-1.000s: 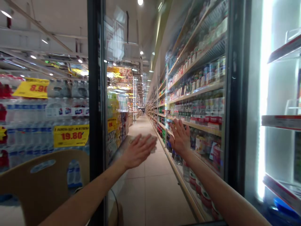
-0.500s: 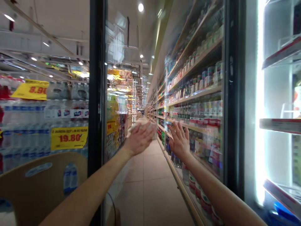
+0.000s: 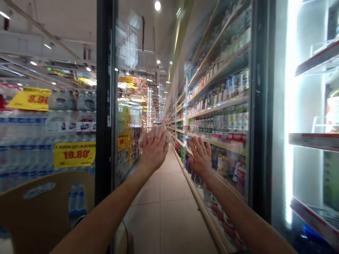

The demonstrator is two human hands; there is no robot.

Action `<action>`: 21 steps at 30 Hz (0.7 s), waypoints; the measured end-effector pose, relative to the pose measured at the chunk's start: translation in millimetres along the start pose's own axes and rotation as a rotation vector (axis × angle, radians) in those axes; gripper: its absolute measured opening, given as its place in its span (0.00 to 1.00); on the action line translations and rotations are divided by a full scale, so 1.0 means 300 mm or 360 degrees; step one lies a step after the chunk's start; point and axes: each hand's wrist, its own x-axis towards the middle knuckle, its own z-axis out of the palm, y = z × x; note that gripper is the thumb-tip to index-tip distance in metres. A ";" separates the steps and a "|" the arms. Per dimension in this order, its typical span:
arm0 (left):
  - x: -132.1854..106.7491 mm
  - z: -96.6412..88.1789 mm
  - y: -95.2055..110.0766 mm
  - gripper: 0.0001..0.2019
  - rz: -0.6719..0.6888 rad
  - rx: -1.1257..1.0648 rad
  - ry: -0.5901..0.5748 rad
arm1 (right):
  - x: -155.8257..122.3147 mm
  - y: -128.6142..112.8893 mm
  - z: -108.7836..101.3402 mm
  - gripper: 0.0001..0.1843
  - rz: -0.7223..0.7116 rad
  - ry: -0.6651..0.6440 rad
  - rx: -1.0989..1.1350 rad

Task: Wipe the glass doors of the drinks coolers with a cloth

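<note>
In front of me stands a black-framed glass door [image 3: 159,218]. My left hand [image 3: 154,151] lies over a pale, crumpled cloth [image 3: 168,137] and holds it against the glass, with edges of the cloth showing around the fingers. To its right, my right hand [image 3: 201,157] has its fingers spread towards the same pane and holds nothing. Whether its palm touches the glass cannot be made out.
At the right is a lit cooler with shelves [image 3: 315,141]. A tan chair back [image 3: 47,211] stands at lower left. Behind it are stacked packs of water bottles [image 3: 23,130] with yellow price signs [image 3: 74,154]. Shelves of drinks [image 3: 219,102] show in the glass.
My left hand has shifted slightly left and up with the cloth, its fingers now pointing more upward. My right hand stays nearly in place. The view has turned a little.
</note>
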 end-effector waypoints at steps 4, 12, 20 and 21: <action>-0.021 -0.015 0.016 0.19 0.0712 -0.0154 -0.0146 | 0.000 0.001 -0.001 0.29 -0.0004 -0.0026 -0.0021; 0.010 0.001 -0.110 0.24 -0.0177 0.0048 0.0041 | 0.003 -0.003 0.003 0.29 -0.0004 0.0008 -0.0005; -0.021 -0.009 -0.169 0.25 -0.0175 0.0035 0.0100 | 0.002 -0.004 0.005 0.32 0.0004 -0.0021 -0.0002; -0.021 -0.008 -0.179 0.26 -0.0349 0.0065 0.0180 | 0.001 -0.003 0.005 0.32 0.0007 -0.0035 -0.0002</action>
